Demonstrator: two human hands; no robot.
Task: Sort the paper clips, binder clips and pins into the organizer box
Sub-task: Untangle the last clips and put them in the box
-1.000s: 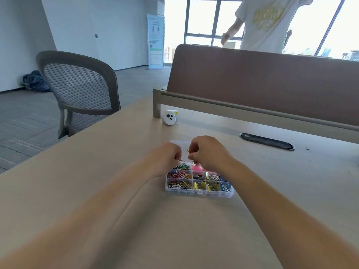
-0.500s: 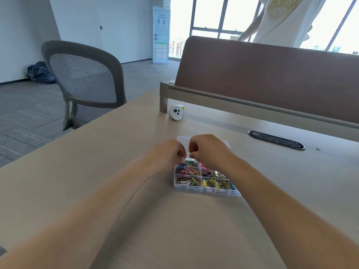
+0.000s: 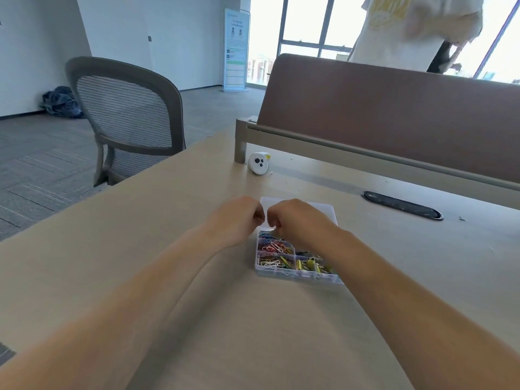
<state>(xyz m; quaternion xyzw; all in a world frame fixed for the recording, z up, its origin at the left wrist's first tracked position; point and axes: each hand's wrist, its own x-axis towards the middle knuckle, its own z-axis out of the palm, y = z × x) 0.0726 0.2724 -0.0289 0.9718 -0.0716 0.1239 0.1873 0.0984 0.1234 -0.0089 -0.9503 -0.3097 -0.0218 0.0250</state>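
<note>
Well, the step seems to be freeing one small piece and dropping it in its cell. It is best done with the forearms kept low over the desk [image 3: 197, 305] for steadiness. The release should come right above the matching cell, so nothing bounces into a neighbour. The left hand [image 3: 239, 218] and right hand [image 3: 298, 223] hover knuckle to knuckle over the far left corner of the box [image 3: 298, 275], fingers curled in; whether they pinch anything I cannot tell. The box sits mid-desk, clear plastic, walled into cells. Pale paper clips [image 3: 270, 263] and yellow binder clips [image 3: 308, 264] fill the near row, red clips lie behind, and blue-green ones farthest. Its lid [image 3: 323, 211] lies flat just beyond.
</note>
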